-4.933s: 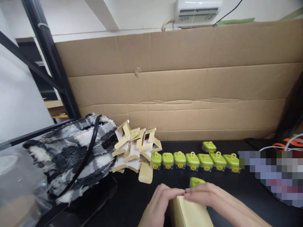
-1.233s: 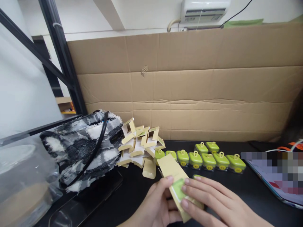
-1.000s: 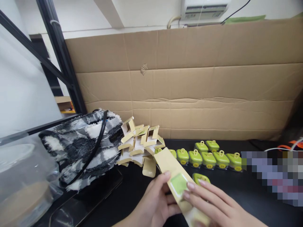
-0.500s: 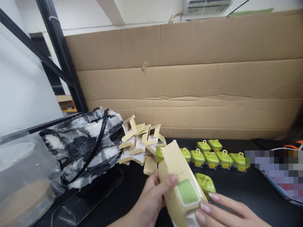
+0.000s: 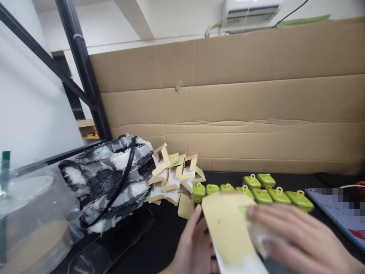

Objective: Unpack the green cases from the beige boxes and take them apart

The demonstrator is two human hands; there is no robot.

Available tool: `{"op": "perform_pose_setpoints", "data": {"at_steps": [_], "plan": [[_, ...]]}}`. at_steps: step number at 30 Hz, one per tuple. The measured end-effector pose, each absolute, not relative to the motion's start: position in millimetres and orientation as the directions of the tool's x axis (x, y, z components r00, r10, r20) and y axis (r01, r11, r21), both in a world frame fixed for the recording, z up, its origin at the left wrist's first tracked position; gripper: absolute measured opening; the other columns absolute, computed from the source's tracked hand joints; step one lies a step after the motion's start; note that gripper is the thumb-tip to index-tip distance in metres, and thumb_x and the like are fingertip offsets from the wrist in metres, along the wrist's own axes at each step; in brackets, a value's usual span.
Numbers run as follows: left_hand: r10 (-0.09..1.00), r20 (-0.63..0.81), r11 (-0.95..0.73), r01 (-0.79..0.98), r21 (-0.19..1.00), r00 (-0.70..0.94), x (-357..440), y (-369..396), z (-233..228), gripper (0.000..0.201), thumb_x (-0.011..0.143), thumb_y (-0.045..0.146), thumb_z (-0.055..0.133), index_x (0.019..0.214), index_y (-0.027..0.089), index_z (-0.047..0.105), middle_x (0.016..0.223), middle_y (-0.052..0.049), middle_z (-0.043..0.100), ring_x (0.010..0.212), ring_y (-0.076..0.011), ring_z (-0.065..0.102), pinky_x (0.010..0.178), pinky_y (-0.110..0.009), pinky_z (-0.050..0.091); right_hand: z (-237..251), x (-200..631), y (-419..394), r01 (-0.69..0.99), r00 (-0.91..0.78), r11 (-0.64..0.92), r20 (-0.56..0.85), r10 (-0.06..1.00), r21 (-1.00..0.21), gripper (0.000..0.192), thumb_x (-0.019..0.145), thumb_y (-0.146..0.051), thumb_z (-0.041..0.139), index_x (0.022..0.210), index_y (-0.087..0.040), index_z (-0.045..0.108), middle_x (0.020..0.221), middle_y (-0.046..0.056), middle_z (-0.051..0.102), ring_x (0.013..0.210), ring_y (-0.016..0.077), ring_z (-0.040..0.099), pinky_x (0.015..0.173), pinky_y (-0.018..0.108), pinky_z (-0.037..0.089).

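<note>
A cream cardboard box [image 5: 228, 228] with a green patch and a white lower end is upright in front of me. My left hand [image 5: 196, 243] is at its left side, thumb pointing up and fingers curled along the edge and partly behind it. My right hand [image 5: 296, 232], smeared by motion, closes over the right side, fingertips on the green patch. A whitish blur between its fingers and thumb is too unclear to name. Just behind the box are several small green-lidded containers [image 5: 261, 196] with loop tops, some partly hidden.
Several opened cream cartons [image 5: 171, 179] are piled left of the containers. Farther left are a shaggy black-and-white bag [image 5: 111, 182], a clear plastic bag [image 5: 34, 213] and a dark glossy flat object [image 5: 114, 243]. A tablet-like screen [image 5: 336, 213] lies right; a cardboard panel [image 5: 228, 99] stands behind.
The box has turned, showing a plain cream face, and its green patch now faces right. My right hand has moved up from the lower end onto that side. The view has shifted slightly.
</note>
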State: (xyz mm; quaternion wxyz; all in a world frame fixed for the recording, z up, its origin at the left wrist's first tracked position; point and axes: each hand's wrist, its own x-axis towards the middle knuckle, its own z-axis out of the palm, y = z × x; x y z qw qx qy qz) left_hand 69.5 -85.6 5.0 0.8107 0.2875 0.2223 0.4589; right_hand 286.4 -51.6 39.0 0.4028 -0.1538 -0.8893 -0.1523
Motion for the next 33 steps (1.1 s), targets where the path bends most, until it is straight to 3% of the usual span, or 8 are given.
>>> {"op": "perform_pose_setpoints", "data": {"at_steps": [2, 3, 7, 11, 18, 24, 29, 33], "plan": [[0.833, -0.151, 0.48, -0.561, 0.675, 0.532, 66, -81, -2, 0.068, 0.074, 0.073, 0.049, 0.102, 0.012, 0.061, 0.079, -0.01, 0.069, 0.058, -0.0189, 0.062, 0.055, -0.028, 0.041, 65, 279, -30, 0.4, -0.65, 0.884, 0.755, 0.089, 0.241, 0.023, 0.09, -0.014, 0.047, 0.098, -0.03, 0.06, 0.11, 0.003, 0.07, 0.098, 0.0207, 0.067, 0.078, 0.035, 0.054], [0.818, -0.182, 0.504, -0.529, 0.682, 0.545, 65, -80, -4, 0.07, 0.073, 0.075, 0.047, 0.101, 0.011, 0.06, 0.074, -0.01, 0.068, 0.054, -0.018, 0.061, 0.053, -0.027, 0.039, 80, 272, -18, 0.435, -0.644, 0.872, 0.754, 0.129, 0.222, 0.022, 0.089, -0.012, 0.047, 0.096, -0.029, 0.059, 0.111, 0.004, 0.069, 0.099, 0.0208, 0.066, 0.077, 0.035, 0.052], [0.807, -0.229, 0.524, -0.479, 0.704, 0.545, 62, -75, -7, 0.064, 0.075, 0.07, 0.049, 0.097, 0.011, 0.061, 0.067, -0.008, 0.067, 0.052, -0.017, 0.061, 0.056, -0.027, 0.036, 126, 225, 35, 0.406, -0.691, 0.883, 0.711, 0.129, 0.234, 0.017, 0.094, -0.02, 0.041, 0.096, -0.02, 0.058, 0.102, 0.01, 0.068, 0.095, 0.022, 0.063, 0.078, 0.037, 0.051], [0.798, -0.206, 0.52, -0.475, 0.71, 0.566, 60, -72, -10, 0.059, 0.075, 0.066, 0.051, 0.089, 0.01, 0.064, 0.064, -0.008, 0.067, 0.053, -0.0176, 0.06, 0.059, -0.028, 0.035, 142, 175, 75, 0.393, -0.736, 0.896, 0.655, 0.17, 0.209, 0.015, 0.092, -0.026, 0.053, 0.1, -0.016, 0.06, 0.102, 0.006, 0.064, 0.089, 0.0188, 0.062, 0.075, 0.036, 0.052], [0.836, -0.231, 0.495, -0.504, 0.708, 0.497, 62, -77, -5, 0.041, 0.059, 0.046, 0.074, 0.08, 0.012, 0.067, 0.052, -0.002, 0.06, 0.05, -0.0131, 0.051, 0.06, -0.026, 0.029, 130, 142, 84, 0.331, -0.73, 0.943, 0.644, 0.228, 0.041, 0.028, 0.091, -0.031, 0.056, 0.115, -0.017, 0.056, 0.114, 0.007, 0.06, 0.095, 0.0199, 0.062, 0.08, 0.041, 0.052], [0.83, -0.254, 0.506, -0.478, 0.718, 0.497, 63, -80, 1, 0.037, 0.055, 0.041, 0.074, 0.078, 0.013, 0.066, 0.052, 0.0, 0.058, 0.05, -0.0116, 0.049, 0.059, -0.025, 0.029, 119, 151, 77, 0.222, -0.71, 0.966, 0.658, 0.251, -0.13, 0.032, 0.09, -0.025, 0.057, 0.121, -0.018, 0.052, 0.119, 0.008, 0.058, 0.103, 0.0226, 0.06, 0.086, 0.045, 0.05], [0.834, -0.138, 0.396, -0.406, 0.823, 0.535, 65, -79, -5, 0.028, 0.067, 0.041, 0.066, 0.077, 0.015, 0.064, 0.033, 0.008, 0.039, 0.033, -0.0068, 0.028, 0.045, -0.023, 0.017, 112, 185, 56, 0.179, -0.614, 0.955, 0.731, 0.297, -0.238, 0.061, 0.079, -0.004, 0.045, 0.135, -0.022, 0.03, 0.142, 0.013, 0.034, 0.136, 0.0227, 0.029, 0.108, 0.048, 0.033], [0.86, -0.048, 0.212, -0.269, 0.939, 0.508, 69, -86, -5, 0.027, 0.077, 0.042, 0.064, 0.074, 0.015, 0.061, 0.034, 0.011, 0.03, 0.033, -0.0059, 0.017, 0.043, -0.025, 0.008, 104, 228, 9, 0.218, -0.591, 0.925, 0.712, 0.379, -0.311, 0.054, 0.08, -0.006, 0.043, 0.13, -0.025, 0.035, 0.135, 0.01, 0.04, 0.132, 0.0201, 0.034, 0.107, 0.044, 0.035]]}}
